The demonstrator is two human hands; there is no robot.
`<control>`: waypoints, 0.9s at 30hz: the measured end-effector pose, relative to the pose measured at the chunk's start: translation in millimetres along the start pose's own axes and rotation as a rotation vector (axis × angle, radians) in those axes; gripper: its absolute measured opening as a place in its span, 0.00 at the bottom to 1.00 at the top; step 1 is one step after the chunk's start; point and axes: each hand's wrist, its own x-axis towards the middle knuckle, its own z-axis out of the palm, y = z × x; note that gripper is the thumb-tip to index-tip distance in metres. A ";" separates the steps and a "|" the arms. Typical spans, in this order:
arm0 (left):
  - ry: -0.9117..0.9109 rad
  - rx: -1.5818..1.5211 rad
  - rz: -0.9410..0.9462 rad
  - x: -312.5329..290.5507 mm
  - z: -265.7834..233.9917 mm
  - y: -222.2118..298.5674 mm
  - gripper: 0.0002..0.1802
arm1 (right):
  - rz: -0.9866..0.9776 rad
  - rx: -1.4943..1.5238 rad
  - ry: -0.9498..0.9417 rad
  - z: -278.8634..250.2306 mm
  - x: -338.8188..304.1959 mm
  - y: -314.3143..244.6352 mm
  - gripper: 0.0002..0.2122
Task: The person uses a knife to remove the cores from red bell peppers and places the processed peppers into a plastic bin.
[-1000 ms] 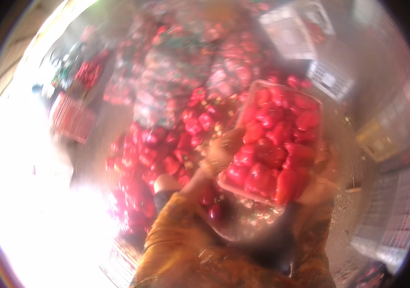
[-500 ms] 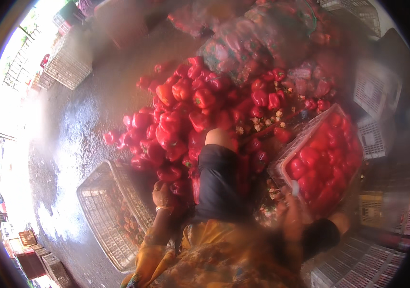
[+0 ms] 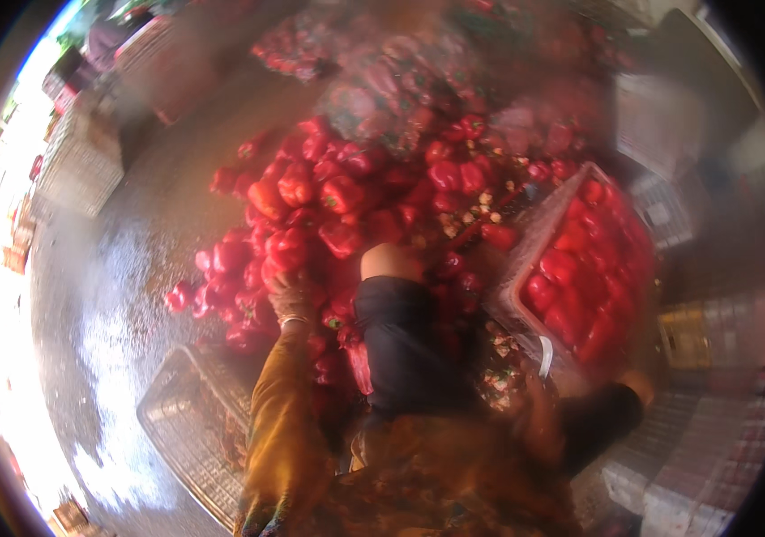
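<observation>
A wide heap of red bell peppers (image 3: 288,249) lies on the wet floor ahead of me. My left hand (image 3: 291,300) reaches into its near left side, fingers stretched over the peppers and none visibly lifted. At the lower right, my right hand (image 3: 539,407) is dim and blurred, closed around a small tool with a thin, pale, curved blade (image 3: 546,356). That tool stands upright beside the near corner of a crate (image 3: 525,268) filled with red peppers. Pepper scraps and pale cores (image 3: 500,376) lie between that crate and my knee.
My bent knee (image 3: 391,262) rises in the middle, against the heap. An open plastic crate (image 3: 167,407) with reddish-brown scraps stands left of my left arm. Net bags of peppers (image 3: 400,85) lie behind the heap. Stacked crates (image 3: 660,210) line the right, and another crate (image 3: 82,170) stands far left.
My left hand has moved forward from the heap's near edge onto the peppers, its arm now stretched out. The pale blade has swung more upright in my right hand. The whole view has shifted slightly.
</observation>
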 end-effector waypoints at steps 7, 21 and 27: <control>-0.098 -0.096 0.118 3.6 -43.2 -0.1 0.24 | -0.054 0.001 0.062 -9.4 -12.1 -4.6 0.17; -0.252 -2.099 0.051 -65.3 -190.0 -7.1 0.31 | -0.244 -0.190 -0.273 58.3 30.1 -36.6 0.24; -0.624 -1.950 0.515 -83.4 -243.5 152.5 0.41 | -0.256 -0.065 -0.317 60.6 28.5 -53.6 0.28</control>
